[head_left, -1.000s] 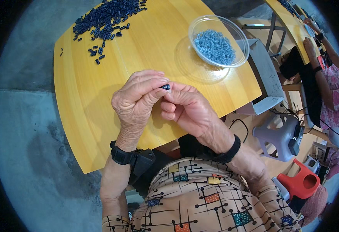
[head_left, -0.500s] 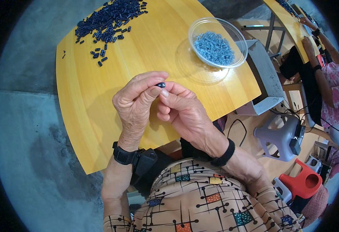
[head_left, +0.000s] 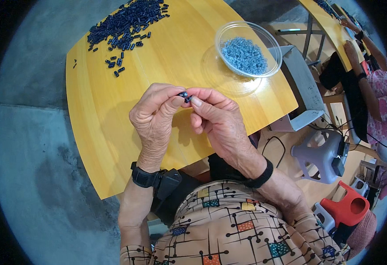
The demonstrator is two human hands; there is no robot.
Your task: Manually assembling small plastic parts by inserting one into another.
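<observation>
Above the near part of the yellow table (head_left: 180,48), my left hand (head_left: 152,112) pinches a small dark cylindrical piece (head_left: 183,94) between thumb and fingertips. A light spot shows at the end of that piece. My right hand (head_left: 222,119) is closed in a pinch right beside it, thumb against forefinger. Another dark bit shows at the right fingertips, too small and covered to make out. On the far left of the table lies a heap of similar dark cylindrical pieces (head_left: 129,22). A clear round bowl (head_left: 274,66) at the far right holds many tiny clear-blue pieces (head_left: 245,55).
Several loose dark pieces lie at the heap's near side. Beyond the table's right edge are a grey box (head_left: 306,84), a purple-grey stool (head_left: 319,154), cables and a red stool (head_left: 348,205). At upper right, another person's hands (head_left: 351,51) are at a second table (head_left: 330,33).
My right fingertips have drawn slightly right and away from the piece in my left hand. A second dark bit now shows between the hands. The left hand keeps its pinch.
</observation>
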